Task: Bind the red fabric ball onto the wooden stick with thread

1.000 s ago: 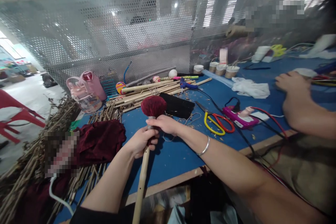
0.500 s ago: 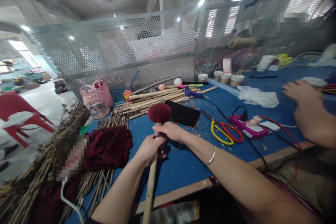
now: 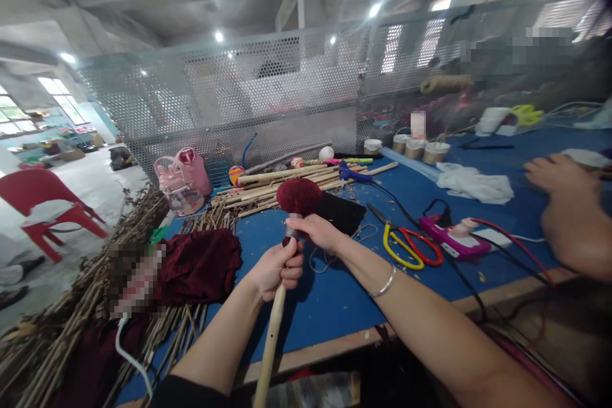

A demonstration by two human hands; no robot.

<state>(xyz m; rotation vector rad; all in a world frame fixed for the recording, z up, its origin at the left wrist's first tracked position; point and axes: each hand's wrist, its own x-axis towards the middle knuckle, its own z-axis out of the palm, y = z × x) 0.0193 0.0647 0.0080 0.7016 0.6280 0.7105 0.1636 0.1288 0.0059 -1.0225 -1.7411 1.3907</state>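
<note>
In front of me a pale wooden stick (image 3: 273, 336) slants upward, topped by a rounded head covered in dark red velvet (image 3: 297, 196). A grey band shows around the neck just below that head. My left hand (image 3: 281, 268) is wrapped round the stick under the band. My right hand (image 3: 316, 231) grips the neck at the band, its thumb lying across it; its other fingers are mostly hidden. Thin string (image 3: 321, 262) lies in loose loops by my right hand. Behind the head is a black cloth strip (image 3: 342, 211).
Scissors (image 3: 404, 247), a blue glue gun (image 3: 352, 173) and a purple power strip (image 3: 452, 239) lie to the right. Wooden sticks (image 3: 272, 188) lie behind; red velvet cloth (image 3: 201, 266) and dry stalks (image 3: 52, 325) lie left. Another person's hand (image 3: 561, 173) rests at far right.
My left hand has slid slightly down the stick and shows its curled fingers more fully. The velvet head has turned a little, and the whole view has shifted slightly.
</note>
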